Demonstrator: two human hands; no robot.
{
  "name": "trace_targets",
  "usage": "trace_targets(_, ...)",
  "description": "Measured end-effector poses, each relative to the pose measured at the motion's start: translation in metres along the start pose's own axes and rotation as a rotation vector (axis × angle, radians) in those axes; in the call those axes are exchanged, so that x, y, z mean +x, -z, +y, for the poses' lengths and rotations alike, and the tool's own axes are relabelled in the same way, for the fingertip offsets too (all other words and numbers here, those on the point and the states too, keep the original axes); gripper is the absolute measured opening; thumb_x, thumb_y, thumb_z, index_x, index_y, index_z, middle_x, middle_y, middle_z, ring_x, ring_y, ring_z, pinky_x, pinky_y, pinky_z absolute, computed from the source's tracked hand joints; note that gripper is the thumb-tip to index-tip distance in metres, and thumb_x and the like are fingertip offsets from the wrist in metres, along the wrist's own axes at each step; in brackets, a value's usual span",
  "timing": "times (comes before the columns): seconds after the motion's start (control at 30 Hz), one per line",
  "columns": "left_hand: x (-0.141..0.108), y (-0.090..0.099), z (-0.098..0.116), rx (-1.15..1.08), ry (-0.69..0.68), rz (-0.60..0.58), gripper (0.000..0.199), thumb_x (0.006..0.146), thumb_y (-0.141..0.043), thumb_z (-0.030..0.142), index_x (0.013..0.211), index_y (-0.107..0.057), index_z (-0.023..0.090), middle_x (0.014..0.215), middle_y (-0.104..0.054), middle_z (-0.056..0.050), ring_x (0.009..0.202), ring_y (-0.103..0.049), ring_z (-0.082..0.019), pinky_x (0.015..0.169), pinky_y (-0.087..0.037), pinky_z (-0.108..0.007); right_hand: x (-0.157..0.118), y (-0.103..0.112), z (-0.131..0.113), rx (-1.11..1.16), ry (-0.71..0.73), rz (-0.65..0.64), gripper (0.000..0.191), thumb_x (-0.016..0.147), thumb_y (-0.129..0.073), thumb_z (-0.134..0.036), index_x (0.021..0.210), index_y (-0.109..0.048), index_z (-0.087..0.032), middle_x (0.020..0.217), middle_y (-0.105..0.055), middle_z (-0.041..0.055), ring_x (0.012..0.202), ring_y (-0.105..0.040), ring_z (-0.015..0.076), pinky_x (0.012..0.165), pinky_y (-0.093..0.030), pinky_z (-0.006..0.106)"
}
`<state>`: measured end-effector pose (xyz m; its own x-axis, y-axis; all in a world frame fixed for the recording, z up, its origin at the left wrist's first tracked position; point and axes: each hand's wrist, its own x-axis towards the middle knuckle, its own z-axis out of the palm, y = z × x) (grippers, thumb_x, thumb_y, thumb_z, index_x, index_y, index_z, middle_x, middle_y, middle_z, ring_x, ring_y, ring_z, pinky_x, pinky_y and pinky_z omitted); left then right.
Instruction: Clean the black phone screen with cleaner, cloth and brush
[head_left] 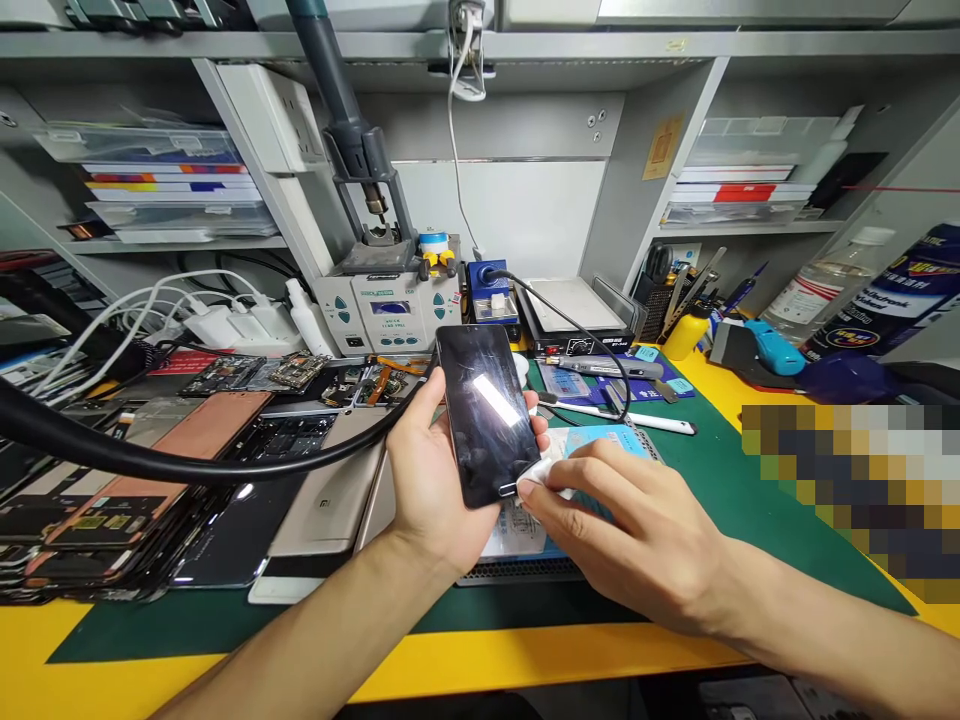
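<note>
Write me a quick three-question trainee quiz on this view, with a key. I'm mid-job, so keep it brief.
1. Open question: Which hand is supporting the phone?

2. True or false: The right hand is gripping a screwdriver.

3. Multiple choice: Where in the picture is the large dark-blue can?
a) At the left edge
b) Directly behind the phone
c) At the right edge

Key:
1. The left hand, with the screen facing the camera.
2. False; its fingers pinch a white wipe at the phone's lower right corner.
3. c
</note>
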<state>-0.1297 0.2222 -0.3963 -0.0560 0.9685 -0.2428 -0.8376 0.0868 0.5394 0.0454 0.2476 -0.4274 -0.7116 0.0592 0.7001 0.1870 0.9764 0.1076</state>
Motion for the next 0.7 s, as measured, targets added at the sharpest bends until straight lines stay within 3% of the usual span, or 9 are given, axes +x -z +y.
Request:
trace_targets(0.2,-0.0004,-0.0020,0.0036,-0.029,0.034,0.065,0.054,0.098,-0.044,0.051,0.105,-0.074,0.006,0.092,-0.074,-0.020,0.073,-0.071,-0.027,0.068,-0.061,-0.039,-0.0032,-0.0004,0.0002,-0.020,0.028,-0.030,0.019,0.089,-0.062,-0.004,0.105,-0.072,-0.005,0.085,-0.065,0.0125,0.074,-0.052,0.0211,0.059,-0.041,0.033)
trace_targets(0.43,-0.0019,-0.0030,0.0027,-0.025,0.043,0.035,0.059,0.098,-0.041,0.053,0.102,-0.073,0.004,0.091,-0.073,-0.021,0.072,-0.071,-0.027,0.067,-0.060,-0.039,0.0008,0.0028,-0.0026,-0.028,-0.021,0.104,0.019,0.089,-0.067,-0.004,0.108,-0.070,-0.008,0.082,-0.066,0.0089,0.071,-0.056,0.0172,0.060,-0.050,0.030)
trace_targets(0.7,-0.0034,-0.0035,0.0022,-0.038,0.059,0.008,0.055,0.097,-0.043,0.054,0.101,-0.072,0.007,0.090,-0.073,-0.020,0.070,-0.070,-0.027,0.068,-0.059,-0.039,-0.0002,-0.0006,-0.0001,-0.007,0.037,0.063,0.021,0.088,-0.066,-0.003,0.107,-0.072,-0.005,0.096,-0.067,0.0144,0.080,-0.059,0.0199,0.068,-0.054,0.034)
